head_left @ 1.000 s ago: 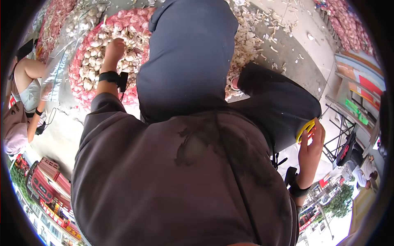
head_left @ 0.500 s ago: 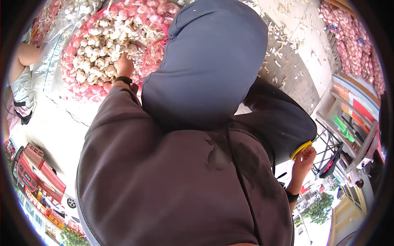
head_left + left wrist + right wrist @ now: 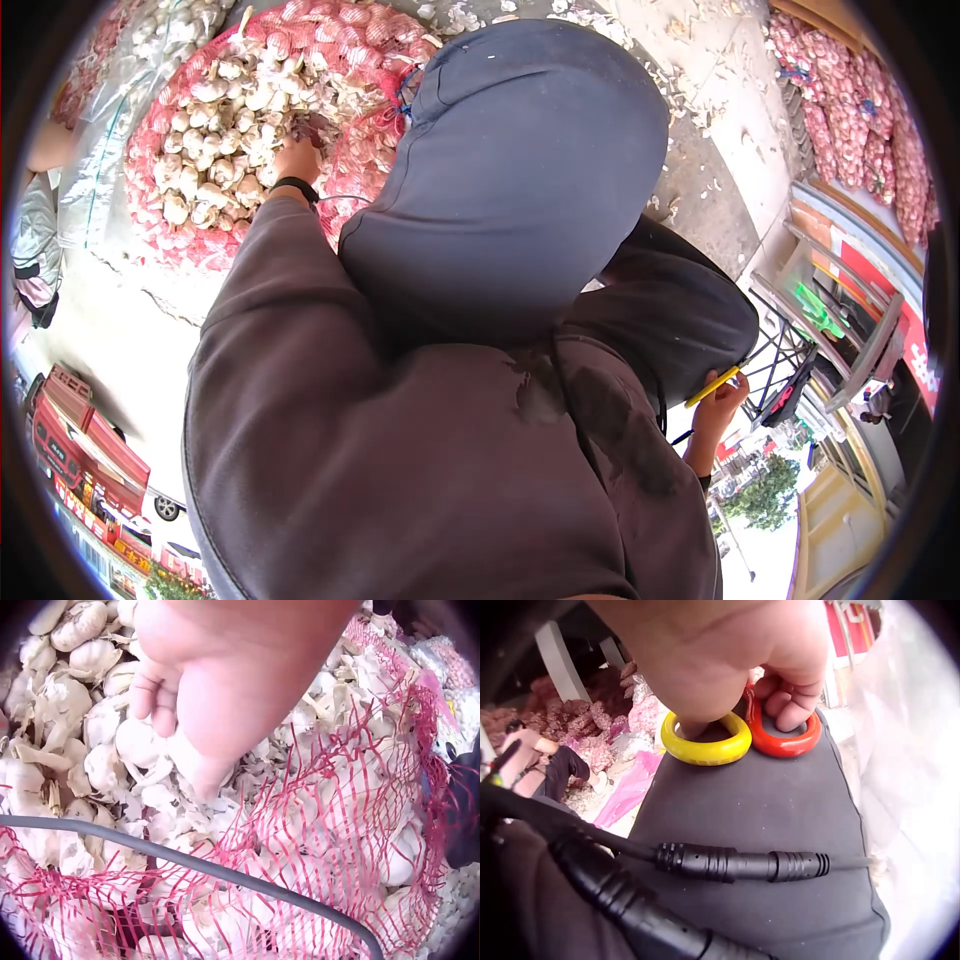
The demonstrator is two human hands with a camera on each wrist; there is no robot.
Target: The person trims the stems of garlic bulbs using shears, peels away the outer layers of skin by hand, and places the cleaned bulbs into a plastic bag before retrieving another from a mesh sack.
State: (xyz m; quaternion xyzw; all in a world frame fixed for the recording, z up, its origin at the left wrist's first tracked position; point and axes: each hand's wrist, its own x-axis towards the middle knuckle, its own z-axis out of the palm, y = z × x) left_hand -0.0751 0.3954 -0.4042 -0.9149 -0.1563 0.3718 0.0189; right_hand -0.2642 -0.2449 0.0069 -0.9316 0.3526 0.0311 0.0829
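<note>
In the head view my left hand (image 3: 297,160) reaches down into a heap of pale garlic bulbs (image 3: 205,140) in an opened red mesh sack (image 3: 345,215). The left wrist view has its fingers curled and its thumb pointing down, with a white garlic bulb (image 3: 139,742) between them. Loose papery skins lie under the thumb. My right hand (image 3: 722,402) holds scissors (image 3: 705,754) by one yellow and one red loop, thumb in the yellow one, fingers in the red one. The loops are over my dark-trousered knee (image 3: 735,802); the blades are hidden behind the hand.
A clear plastic bag (image 3: 95,170) lies left of the sack, near another person's leg. Garlic skins (image 3: 690,95) litter the floor beyond my knees. Stacked red mesh sacks (image 3: 850,120) stand at right. Cables (image 3: 735,864) cross near my right wrist.
My left hand has gone from above the garlic down into the heap, nearer my knee. My right hand with the scissors has dropped lower beside the right knee. The head view has shifted.
</note>
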